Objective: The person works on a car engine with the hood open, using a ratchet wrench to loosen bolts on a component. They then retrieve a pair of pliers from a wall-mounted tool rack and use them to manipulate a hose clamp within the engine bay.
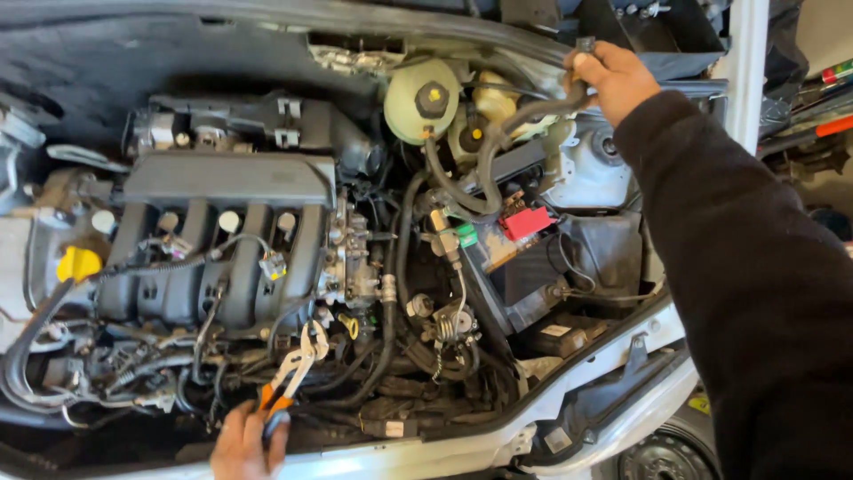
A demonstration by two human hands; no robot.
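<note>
I look down into an open car engine bay. My left hand at the bottom edge grips the orange-handled pliers, whose metal jaws point up toward the hoses below the grey intake manifold. My right hand, in a black sleeve, reaches to the back right and holds the end of a black rubber hose, lifted near the firewall. The hose curves down past the pale round coolant reservoir with its black cap.
A yellow oil filler cap sits at the left. A battery area with a red terminal cover lies right of centre. Black hoses and wiring crowd the lower middle. The white front body panel runs along the bottom.
</note>
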